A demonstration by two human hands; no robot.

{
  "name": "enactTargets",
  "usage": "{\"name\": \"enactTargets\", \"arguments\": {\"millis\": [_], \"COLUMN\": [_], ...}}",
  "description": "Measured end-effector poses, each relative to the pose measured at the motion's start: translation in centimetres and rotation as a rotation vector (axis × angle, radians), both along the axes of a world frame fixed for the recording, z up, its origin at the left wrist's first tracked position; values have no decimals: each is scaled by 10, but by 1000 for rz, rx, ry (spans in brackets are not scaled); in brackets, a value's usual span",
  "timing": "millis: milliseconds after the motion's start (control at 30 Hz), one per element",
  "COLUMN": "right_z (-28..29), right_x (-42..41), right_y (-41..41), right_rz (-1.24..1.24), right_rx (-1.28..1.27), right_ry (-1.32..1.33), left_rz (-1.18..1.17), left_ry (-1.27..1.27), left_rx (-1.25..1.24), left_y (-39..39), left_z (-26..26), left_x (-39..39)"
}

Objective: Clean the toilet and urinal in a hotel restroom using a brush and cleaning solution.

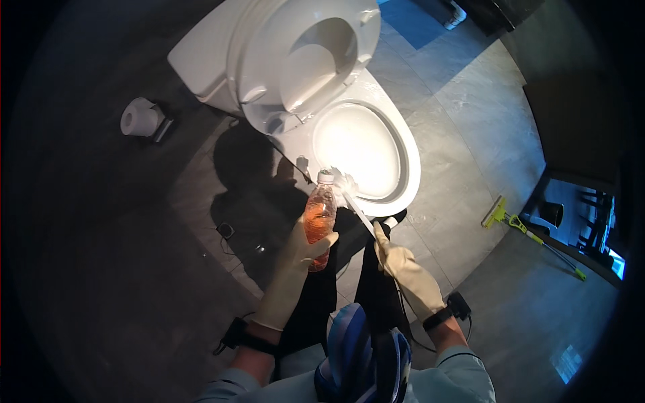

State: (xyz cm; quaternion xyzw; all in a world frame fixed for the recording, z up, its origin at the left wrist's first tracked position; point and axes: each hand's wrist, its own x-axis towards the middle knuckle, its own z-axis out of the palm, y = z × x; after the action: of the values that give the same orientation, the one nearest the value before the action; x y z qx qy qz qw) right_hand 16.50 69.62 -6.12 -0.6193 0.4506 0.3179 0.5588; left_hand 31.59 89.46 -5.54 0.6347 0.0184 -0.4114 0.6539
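Observation:
My left hand [302, 247], in a cream rubber glove, is wrapped around a clear plastic bottle [320, 211]. Orange-red liquid fills much of the bottle, and a white cap sits on its top. In a matching glove, my right hand [400, 262] grips the white handle of a toilet brush [359, 211]. The brush's pale bristles are by the near left rim of the toilet bowl [412, 166], just beyond the bottle cap. The toilet seat and lid [252, 75] are raised. Glare washes out the inside of the bowl.
A toilet paper roll [138, 118] hangs in a holder on the left wall. On the right, a yellow-green sponge mop [524, 231] leans by a mirror or opening [569, 216]. A floor drain [225, 230] lies left of my legs, within my shadow.

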Motion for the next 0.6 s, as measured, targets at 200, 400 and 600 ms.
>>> {"name": "enactTargets", "arguments": {"millis": [200, 400, 600], "right_z": [81, -35, -31], "right_x": [97, 186, 182], "right_y": [25, -31, -56], "right_rz": [676, 657, -111], "right_rx": [-738, -384, -95], "right_ry": [-548, 27, 280], "left_rz": [60, 76, 55], "left_ry": [-24, 32, -18], "left_rx": [80, -7, 13], "left_y": [28, 22, 31], "left_z": [-3, -18, -30], "left_x": [2, -2, -6]}}
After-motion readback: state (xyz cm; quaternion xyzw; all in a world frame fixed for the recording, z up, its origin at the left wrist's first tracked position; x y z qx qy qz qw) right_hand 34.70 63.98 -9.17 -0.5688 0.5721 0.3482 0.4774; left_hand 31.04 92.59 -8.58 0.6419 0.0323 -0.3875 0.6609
